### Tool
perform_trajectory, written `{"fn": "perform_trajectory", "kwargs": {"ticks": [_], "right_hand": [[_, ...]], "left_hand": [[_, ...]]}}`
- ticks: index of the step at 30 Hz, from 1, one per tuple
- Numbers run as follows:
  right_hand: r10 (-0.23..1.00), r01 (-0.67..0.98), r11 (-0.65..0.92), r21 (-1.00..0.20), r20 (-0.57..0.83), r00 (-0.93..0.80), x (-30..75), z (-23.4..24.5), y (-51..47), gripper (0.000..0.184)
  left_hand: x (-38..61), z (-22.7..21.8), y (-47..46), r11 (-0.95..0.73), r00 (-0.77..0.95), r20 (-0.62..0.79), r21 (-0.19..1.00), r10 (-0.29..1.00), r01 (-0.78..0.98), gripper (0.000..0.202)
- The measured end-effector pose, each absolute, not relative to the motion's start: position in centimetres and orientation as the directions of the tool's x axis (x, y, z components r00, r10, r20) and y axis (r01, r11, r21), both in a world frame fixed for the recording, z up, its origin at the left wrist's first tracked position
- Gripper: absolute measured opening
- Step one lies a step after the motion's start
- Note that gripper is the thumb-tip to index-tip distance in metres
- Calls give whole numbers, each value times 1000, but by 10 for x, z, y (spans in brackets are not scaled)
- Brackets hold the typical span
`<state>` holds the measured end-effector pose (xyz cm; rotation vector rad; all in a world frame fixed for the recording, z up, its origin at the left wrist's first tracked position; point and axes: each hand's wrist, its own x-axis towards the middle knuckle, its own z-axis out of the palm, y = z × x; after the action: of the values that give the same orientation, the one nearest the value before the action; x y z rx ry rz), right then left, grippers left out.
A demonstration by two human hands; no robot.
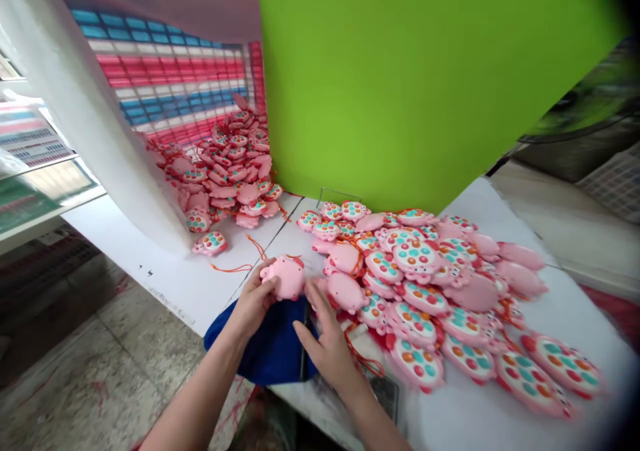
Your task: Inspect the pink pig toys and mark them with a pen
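Observation:
A pink animal-shaped plastic toy (284, 278), its plain back with small holes facing up, is gripped at its left side by my left hand (256, 304). My right hand (327, 344) is open beside it, thumb and fingers apart, with the fingertips close to the toy's right edge. Whether they touch it I cannot tell. Just right of those fingers begins a heap of similar toys (417, 254), many showing colored round buttons on a white face, others lying back up. Below both hands is a dark blue cloth-like item (273, 347).
A tall green panel (400, 84) stands behind the heap. More pink toys (235, 171) are piled at the back left, beside a white curved post (115, 117). Orange cords (235, 267) lie on the white table (165, 271). A dark flat object (385, 397) sits near the front edge.

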<state>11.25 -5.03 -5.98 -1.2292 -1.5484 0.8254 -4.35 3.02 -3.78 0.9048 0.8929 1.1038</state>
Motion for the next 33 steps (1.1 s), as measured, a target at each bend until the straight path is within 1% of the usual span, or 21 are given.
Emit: {"fn": "perform_trajectory", "kwargs": {"ticks": [1, 2, 4, 6, 8, 10, 12, 13, 15, 17, 20, 22, 24, 26, 29, 31, 33], "right_hand": [[953, 361, 288, -887, 301, -23, 112, -62, -50, 72], [946, 403, 300, -865, 324, -9, 111, -64, -50, 76], [938, 467, 292, -835, 345, 31, 111, -67, -49, 80], [935, 480, 274, -833, 347, 69, 112, -65, -48, 78], [938, 432, 273, -860, 338, 81, 113, -61, -48, 72], [955, 298, 258, -919, 289, 64, 115, -57, -49, 62], [984, 82, 159, -984, 164, 63, 116, -54, -50, 52], [995, -35, 80, -996, 77, 66, 116, -54, -50, 51], [994, -224, -60, -973, -79, 80, 115, -55, -51, 56], [984, -318, -122, -940, -157, 88, 114, -58, -52, 63], [986, -304, -95, -948, -130, 99, 113, -60, -53, 65], [988, -253, -45, -967, -80, 130, 114, -59, -54, 62], [986, -199, -2, -980, -34, 161, 116, -58, -53, 60], [986, -139, 1, -990, -23, 165, 117, -56, -52, 57], [987, -75, -26, -997, -37, 156, 118, -53, -51, 48], [986, -72, -26, -997, -37, 161, 118, -53, -50, 44], [984, -98, -32, -995, -48, 169, 117, -56, -50, 44]], "left_hand": [[-37, -34, 19, 274, 252, -178, 864, 951, -423, 52], [-31, -31, 9, 327, 289, -207, 820, 935, -470, 51], [-23, -26, -4, 372, 343, -218, 789, 914, -489, 50], [-20, -23, -11, 350, 373, -185, 826, 909, -443, 50], [-20, -21, -14, 253, 367, -118, 904, 923, -345, 51], [-22, -19, -15, 115, 340, -29, 965, 940, -234, 52], [-25, -17, -15, 16, 333, 36, 988, 942, -152, 52], [-26, -16, -14, 3, 343, 42, 992, 938, -129, 52], [-28, -15, -14, 30, 366, 9, 994, 931, -102, 50], [-30, -15, -15, 75, 371, -41, 994, 928, -76, 47], [-30, -17, -19, 115, 408, -81, 992, 909, -59, 53], [-30, -19, -23, 103, 451, -73, 994, 890, -43, 66], [-30, -21, -25, 53, 463, -48, 999, 885, 3, 83], [-30, -22, -26, -10, 458, -17, 998, 889, 57, 97], [-29, -23, -26, -67, 472, 13, 993, 882, 96, 104], [-28, -23, -26, -81, 463, 24, 991, 886, 104, 106], [-26, -23, -26, -82, 428, 32, 992, 903, 98, 105]]}}
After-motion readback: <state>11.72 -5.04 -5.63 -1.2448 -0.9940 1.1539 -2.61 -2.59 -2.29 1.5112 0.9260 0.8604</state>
